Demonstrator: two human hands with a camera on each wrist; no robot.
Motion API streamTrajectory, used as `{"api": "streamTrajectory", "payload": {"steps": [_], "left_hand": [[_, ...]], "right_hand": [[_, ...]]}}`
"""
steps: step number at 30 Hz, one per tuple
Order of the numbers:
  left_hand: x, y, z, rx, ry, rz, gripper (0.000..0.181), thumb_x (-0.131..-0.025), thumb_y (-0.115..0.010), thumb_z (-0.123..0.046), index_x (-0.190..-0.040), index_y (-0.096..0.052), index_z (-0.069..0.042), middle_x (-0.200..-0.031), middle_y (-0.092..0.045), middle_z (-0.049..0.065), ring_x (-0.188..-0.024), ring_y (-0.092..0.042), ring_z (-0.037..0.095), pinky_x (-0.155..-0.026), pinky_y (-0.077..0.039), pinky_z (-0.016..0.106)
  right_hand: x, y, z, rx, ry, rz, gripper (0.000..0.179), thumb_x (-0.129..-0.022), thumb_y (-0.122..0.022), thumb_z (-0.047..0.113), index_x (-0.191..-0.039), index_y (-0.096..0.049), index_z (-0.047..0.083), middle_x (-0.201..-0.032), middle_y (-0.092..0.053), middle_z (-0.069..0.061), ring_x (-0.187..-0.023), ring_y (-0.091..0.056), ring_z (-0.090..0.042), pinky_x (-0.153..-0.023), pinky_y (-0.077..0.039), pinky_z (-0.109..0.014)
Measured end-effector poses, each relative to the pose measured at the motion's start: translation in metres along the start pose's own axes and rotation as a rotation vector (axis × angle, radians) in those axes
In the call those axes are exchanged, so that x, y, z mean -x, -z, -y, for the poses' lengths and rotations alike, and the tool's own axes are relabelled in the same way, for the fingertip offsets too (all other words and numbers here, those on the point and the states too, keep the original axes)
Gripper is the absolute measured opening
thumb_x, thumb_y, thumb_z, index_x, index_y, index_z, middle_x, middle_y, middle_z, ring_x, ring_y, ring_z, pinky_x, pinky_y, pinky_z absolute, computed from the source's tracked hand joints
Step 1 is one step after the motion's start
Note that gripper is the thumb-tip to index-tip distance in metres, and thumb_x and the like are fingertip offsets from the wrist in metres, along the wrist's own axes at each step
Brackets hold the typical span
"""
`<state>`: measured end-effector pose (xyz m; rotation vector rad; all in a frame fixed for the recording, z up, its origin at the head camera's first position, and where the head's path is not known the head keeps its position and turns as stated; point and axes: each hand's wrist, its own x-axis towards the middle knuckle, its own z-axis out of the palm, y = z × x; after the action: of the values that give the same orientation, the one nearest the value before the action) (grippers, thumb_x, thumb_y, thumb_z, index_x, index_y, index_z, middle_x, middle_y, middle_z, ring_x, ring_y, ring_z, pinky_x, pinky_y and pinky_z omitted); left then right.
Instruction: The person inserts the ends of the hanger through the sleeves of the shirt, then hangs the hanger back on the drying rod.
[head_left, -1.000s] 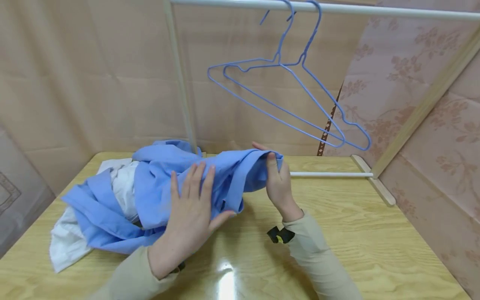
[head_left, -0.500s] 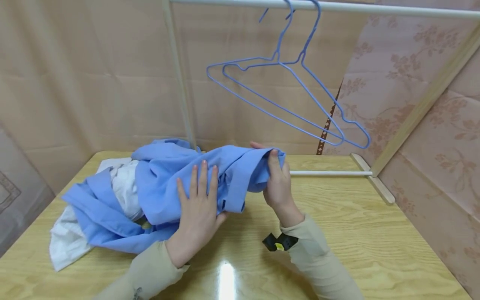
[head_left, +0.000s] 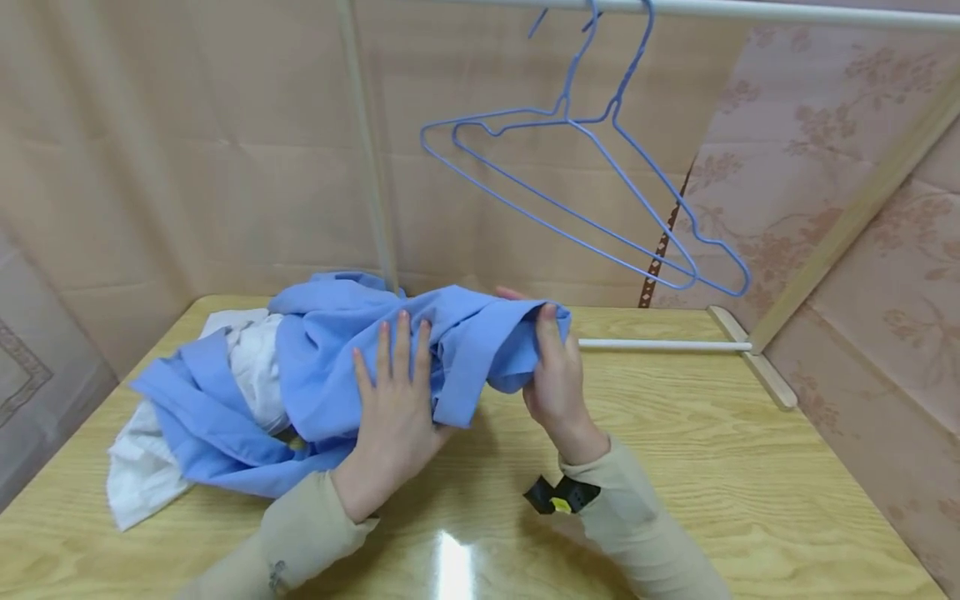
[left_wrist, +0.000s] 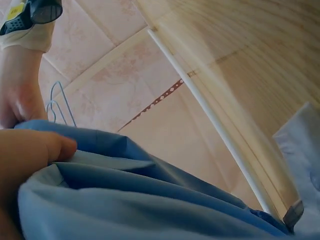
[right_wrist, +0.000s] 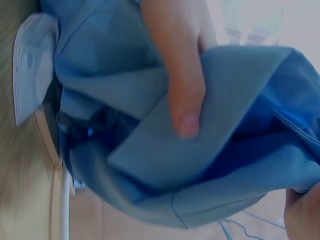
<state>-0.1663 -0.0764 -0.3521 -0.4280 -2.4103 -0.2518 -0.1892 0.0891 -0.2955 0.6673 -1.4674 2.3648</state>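
Note:
A crumpled blue shirt (head_left: 322,375) lies on the table, its right end lifted. My left hand (head_left: 397,425) spreads its fingers over the cloth, while its thumb (right_wrist: 187,100) goes under a folded, collar-like flap, so the cloth lies between them. At the raised right edge my right hand (head_left: 558,383) grips the shirt, thumb in front and fingers mostly hidden behind. Dark folds open between the two hands in the right wrist view. The left wrist view has the shirt's upper edge close up, with the right hand beyond it.
White cloth (head_left: 146,471) pokes out under and between the blue folds at left. Two blue wire hangers (head_left: 570,121) hang from a white rail (head_left: 750,8). The rack's lower bar (head_left: 663,344) runs behind the shirt, ending at a wooden foot (head_left: 753,358).
My left hand has slid slightly right along the shirt, and its thumb has gone from the open to behind the flap. The right hand keeps its hold; the flap has shifted a little.

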Motion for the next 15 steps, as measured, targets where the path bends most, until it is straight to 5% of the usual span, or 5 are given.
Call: {"api": "streamTrajectory", "payload": {"steps": [8,15], "left_hand": [[-0.01,0.015,0.011,0.249,-0.054,0.138,0.099,-0.067,-0.07,0.0,-0.147,-0.013,-0.017,-0.148,-0.02,0.015,-0.133,-0.023,0.038,-0.102,-0.021,0.06],[-0.013,0.025,0.023,0.532,-0.024,0.033,0.063,-0.08,-0.052,0.01,-0.136,-0.043,-0.015,-0.132,-0.049,0.011,-0.12,-0.047,0.03,-0.095,-0.04,0.045]], "right_hand": [[-0.01,0.019,0.0,0.03,0.133,-0.009,0.035,-0.091,-0.048,0.04,-0.106,-0.066,0.014,-0.108,-0.065,0.001,-0.102,-0.057,-0.014,-0.086,-0.042,-0.025],[-0.017,0.032,-0.001,0.118,0.119,-0.013,0.034,-0.082,-0.059,0.046,-0.102,-0.068,0.019,-0.106,-0.066,0.002,-0.092,-0.06,-0.01,-0.072,-0.046,-0.021]]}}
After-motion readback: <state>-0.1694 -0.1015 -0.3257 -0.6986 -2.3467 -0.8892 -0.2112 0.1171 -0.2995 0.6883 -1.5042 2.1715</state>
